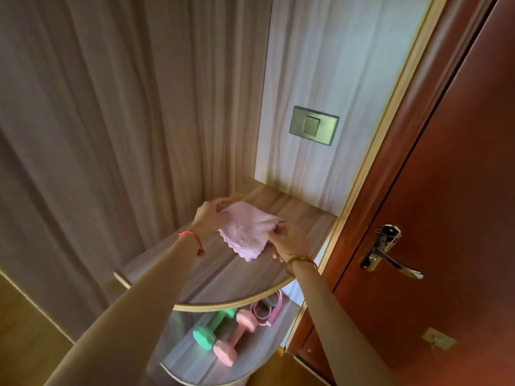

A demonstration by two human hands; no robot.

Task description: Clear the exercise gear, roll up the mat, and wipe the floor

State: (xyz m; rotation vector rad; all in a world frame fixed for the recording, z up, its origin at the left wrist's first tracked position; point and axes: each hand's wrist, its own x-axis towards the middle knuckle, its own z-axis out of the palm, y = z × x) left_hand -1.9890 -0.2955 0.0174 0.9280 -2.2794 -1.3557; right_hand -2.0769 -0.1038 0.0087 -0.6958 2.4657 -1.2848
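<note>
Left hand (209, 215) and right hand (281, 240) each pinch a cloth (246, 232) edge above the shelf (250, 277), probably spreading it for floor wiping.

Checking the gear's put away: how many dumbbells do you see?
2, both on the lower shelf: green dumbbell left, pink dumbbell right; the upper shelf may hide more.

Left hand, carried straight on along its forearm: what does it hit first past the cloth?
The left hand pinches the cloth. Beyond it, most likely the back corner of the top shelf, where the curtain meets the wall panel; depth is unclear.
</note>
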